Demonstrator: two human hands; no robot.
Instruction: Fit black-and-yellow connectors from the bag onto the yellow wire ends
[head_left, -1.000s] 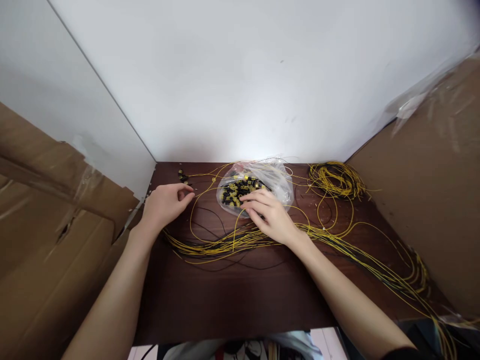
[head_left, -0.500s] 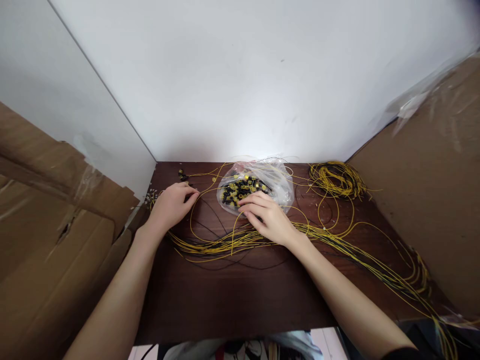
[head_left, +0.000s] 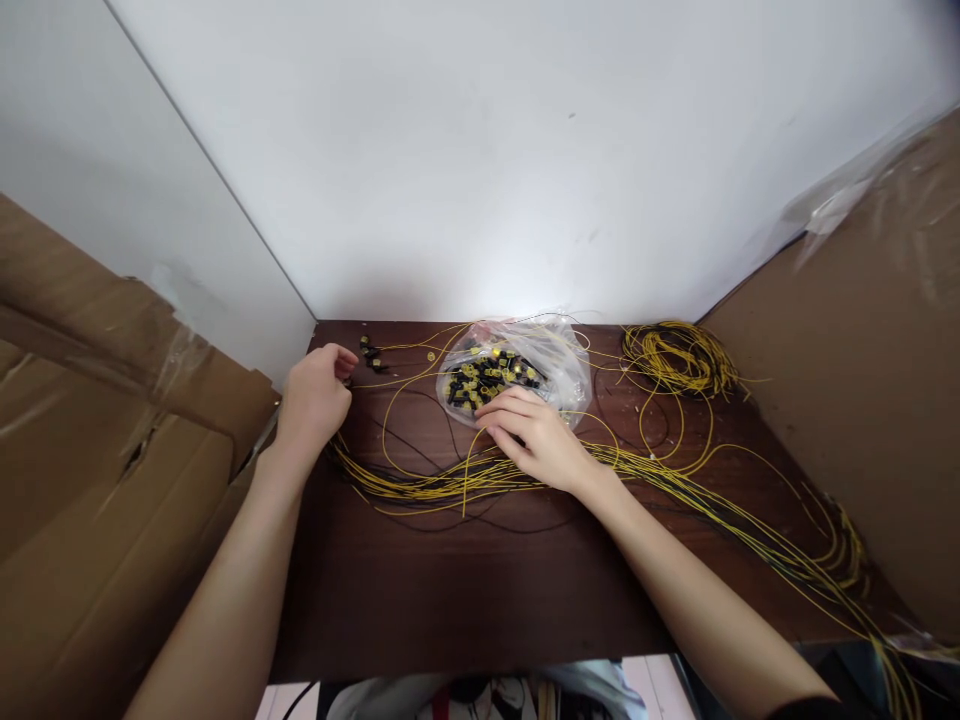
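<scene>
Though bent, right fingers (head_left: 508, 404) near bag (head_left: 566, 375).

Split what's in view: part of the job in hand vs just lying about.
Likely in the job:
clear bag of black-and-yellow pieces, by right hand
loose pieces, by left hand
long wire bundle, in front of bag

Likely lying about:
wire coil, back right
cardboard, both sides

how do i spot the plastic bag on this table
On the dark brown table, look toward the white back wall. The plastic bag lies before its middle, by the right hand. Unlike the nearby yellow and black wires, it is see-through, holding small black-and-yellow pieces.
</scene>
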